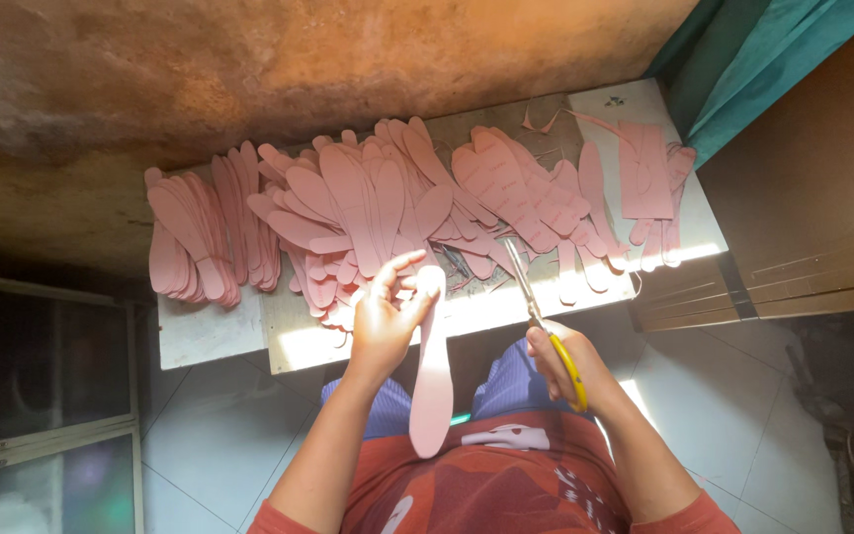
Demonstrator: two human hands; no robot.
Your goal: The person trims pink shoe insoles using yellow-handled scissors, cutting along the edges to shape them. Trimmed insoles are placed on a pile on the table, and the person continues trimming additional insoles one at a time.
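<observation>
While left hand [383, 321] pinches top of pink insole [432, 366] hanging over lap, right hand [570, 366] grips yellow-handled scissors [541, 321], blades pointing at worktop [210, 336] near edge. Beyond, pink insole heaps [368, 208] fan toward far edge; flat pink sheets [644, 168] at far right corner.

One pair of scissors [536, 311], one held pink insole [431, 376], dozens more insoles [368, 213] piled.

The left hand [384, 321] was raised in front of the torso, thumb and fingers pinched closed, index finger extended upward. The right hand [567, 364] sat lower and to the side, fingers curled shut in a fist-like grip. Both forearms were bare, angling inward from the elbows.
</observation>
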